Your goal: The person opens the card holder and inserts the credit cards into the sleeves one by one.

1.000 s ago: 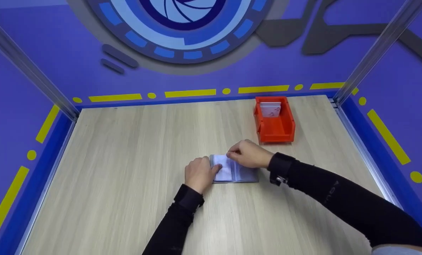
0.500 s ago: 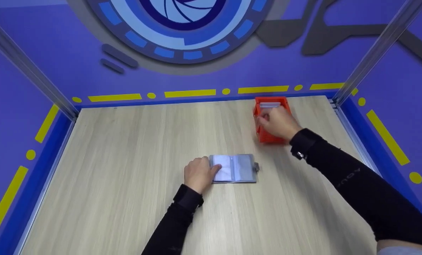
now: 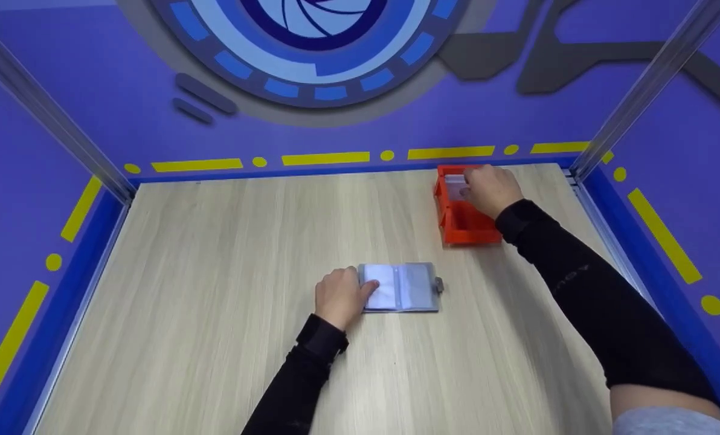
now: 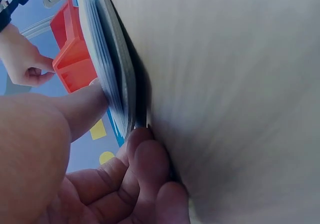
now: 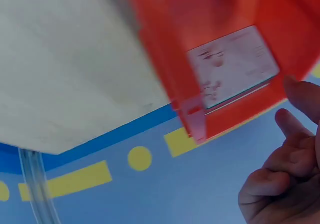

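A small card holder booklet [image 3: 418, 287] lies spread open on the wooden table, with clear pages and a metal clasp [image 3: 438, 285] on its right edge. My left hand [image 3: 339, 297] grips its left edge. In the left wrist view the thumb [image 4: 87, 106] presses on the pages and the fingers tuck beneath the cover. At the back right, my right hand [image 3: 494, 188] is over a red bin [image 3: 472, 237]. Printed cards [image 5: 235, 66] stand against the bin's back wall. The right thumb and forefinger are apart beside them, holding nothing; the other fingers are loosely curled.
Purple-blue panels with yellow marks [image 3: 325, 158] wall the table [image 3: 227, 272] at the back and both sides. Metal posts [image 3: 638, 84] stand at the back corners. The bin is close to the back wall.
My right hand has left the card holder and moved away and to the right, to the red bin's back end. The left hand keeps its grip on the card holder.
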{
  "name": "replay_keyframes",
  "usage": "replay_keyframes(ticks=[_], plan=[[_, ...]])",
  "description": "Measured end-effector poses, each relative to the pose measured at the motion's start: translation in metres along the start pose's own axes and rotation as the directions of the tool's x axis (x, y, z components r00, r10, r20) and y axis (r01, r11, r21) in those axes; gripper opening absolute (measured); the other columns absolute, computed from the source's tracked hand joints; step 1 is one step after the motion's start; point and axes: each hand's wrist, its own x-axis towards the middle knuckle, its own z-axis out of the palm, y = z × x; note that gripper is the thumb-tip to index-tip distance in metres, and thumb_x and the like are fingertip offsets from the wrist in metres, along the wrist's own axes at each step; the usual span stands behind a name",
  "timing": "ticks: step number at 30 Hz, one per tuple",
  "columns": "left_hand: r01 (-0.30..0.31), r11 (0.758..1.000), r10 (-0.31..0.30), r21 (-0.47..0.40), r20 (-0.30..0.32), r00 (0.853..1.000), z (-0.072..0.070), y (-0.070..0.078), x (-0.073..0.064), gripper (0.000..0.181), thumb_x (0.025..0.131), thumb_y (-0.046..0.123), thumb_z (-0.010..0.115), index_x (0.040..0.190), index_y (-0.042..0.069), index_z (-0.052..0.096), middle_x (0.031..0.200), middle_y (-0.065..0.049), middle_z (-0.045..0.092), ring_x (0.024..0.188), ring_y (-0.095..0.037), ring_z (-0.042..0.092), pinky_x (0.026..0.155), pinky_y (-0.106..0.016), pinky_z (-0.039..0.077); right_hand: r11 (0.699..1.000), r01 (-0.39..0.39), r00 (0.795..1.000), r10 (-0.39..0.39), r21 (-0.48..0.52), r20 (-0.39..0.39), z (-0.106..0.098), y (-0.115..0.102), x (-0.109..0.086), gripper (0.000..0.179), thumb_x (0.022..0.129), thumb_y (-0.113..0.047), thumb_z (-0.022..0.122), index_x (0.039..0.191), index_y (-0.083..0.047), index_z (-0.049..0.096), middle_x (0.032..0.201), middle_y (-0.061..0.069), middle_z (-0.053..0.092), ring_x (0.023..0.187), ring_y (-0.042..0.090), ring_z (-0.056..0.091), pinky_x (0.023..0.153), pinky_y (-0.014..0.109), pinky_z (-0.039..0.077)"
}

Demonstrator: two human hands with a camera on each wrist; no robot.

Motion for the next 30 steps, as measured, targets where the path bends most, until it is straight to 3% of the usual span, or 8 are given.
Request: replay_keyframes(ticks=[4,8,12,19,30], plan=[[0.008,1.000,-0.008,-0.001,0.009,1.000,0.000,0.000,0.000,0.045,0.098,0.048,0.082,0.085,0.007,0.072,0.074,-0.004,0.066,0.065,-0.018,0.057,0.060,-0.040,0.049,0.999,0.016,0.999,-0.017,-0.048,-0.030,0.006,0.003,0.007,0.033,0.102,-0.018,0.081,0.123,0.005,0.070,0.103,0.021,0.076,0.086,0.035,0.071,0.089,0.053,0.062],[0.010,1.000,-0.010,-0.008,0.008,1.000,0.000,0.001,0.000,0.044,0.098,0.048,0.083,0.086,0.007,0.073,0.075,-0.005,0.067,0.065,-0.018,0.057,0.060,-0.040,0.049,0.993,0.038,0.997,-0.045,-0.109,-0.066,0.014,0.006,0.014,0.034,0.103,-0.012,0.076,0.130,0.005,0.066,0.095,0.020,0.071,0.077,0.033,0.064,0.081,0.052,0.060],[0.011,1.000,-0.011,-0.007,0.003,1.000,0.000,0.001,0.000,0.044,0.098,0.048,0.083,0.088,0.006,0.074,0.078,-0.007,0.070,0.067,-0.019,0.059,0.062,-0.042,0.052,0.984,0.061,0.995,-0.073,-0.167,-0.064,0.021,0.008,0.020,0.022,0.103,-0.011,0.073,0.117,0.005,0.068,0.086,0.019,0.068,0.072,0.035,0.063,0.073,0.052,0.057],[0.004,1.000,-0.004,-0.021,0.003,1.000,0.001,0.000,0.000,0.044,0.098,0.047,0.083,0.084,0.007,0.071,0.075,-0.005,0.066,0.065,-0.017,0.056,0.060,-0.039,0.049,0.976,0.069,0.997,-0.076,-0.209,-0.025,0.032,0.007,0.025,0.019,0.105,-0.011,0.070,0.112,0.007,0.070,0.096,0.026,0.074,0.084,0.043,0.073,0.080,0.059,0.062],[-0.014,1.000,0.014,-0.013,-0.013,1.000,-0.001,-0.002,0.000,0.045,0.098,0.047,0.083,0.080,0.008,0.070,0.072,-0.003,0.063,0.063,-0.015,0.051,0.057,-0.036,0.044,0.976,0.042,0.989,-0.071,-0.213,-0.130,0.046,0.011,0.036,0.014,0.105,-0.005,0.066,0.107,0.008,0.072,0.091,0.028,0.075,0.082,0.046,0.075,0.073,0.061,0.062]])
